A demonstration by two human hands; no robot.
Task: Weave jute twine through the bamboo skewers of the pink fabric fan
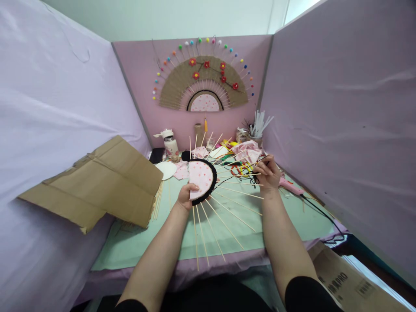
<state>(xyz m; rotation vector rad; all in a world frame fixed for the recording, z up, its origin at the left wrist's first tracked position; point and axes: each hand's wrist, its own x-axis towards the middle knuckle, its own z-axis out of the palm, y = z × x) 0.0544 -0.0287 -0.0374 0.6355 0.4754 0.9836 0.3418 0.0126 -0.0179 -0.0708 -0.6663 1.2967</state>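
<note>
A half-round piece point(199, 177) covered in pink dotted cloth has a black rim, with thin wooden sticks spreading from its curved edge. My left hand point(187, 195) grips its lower left corner, thumb on the cloth. Black cord point(224, 180) runs from the rim to my right hand point(268, 171), whose fingers are pinched on it at the right, beyond the stick tips. Some of the cord hangs in a loose tangle below those fingers. A black ball point(186, 155) lies by the top corner of the half-round piece.
Folded cardboard point(120, 182) leans at the left. A pink glue gun point(291, 186) with a black cable lies at the right. Behind are a white bottle point(170, 145), pink cloth point(248, 151) and a jar of white sticks point(259, 125). A decorated fan point(204, 80) hangs on the back panel.
</note>
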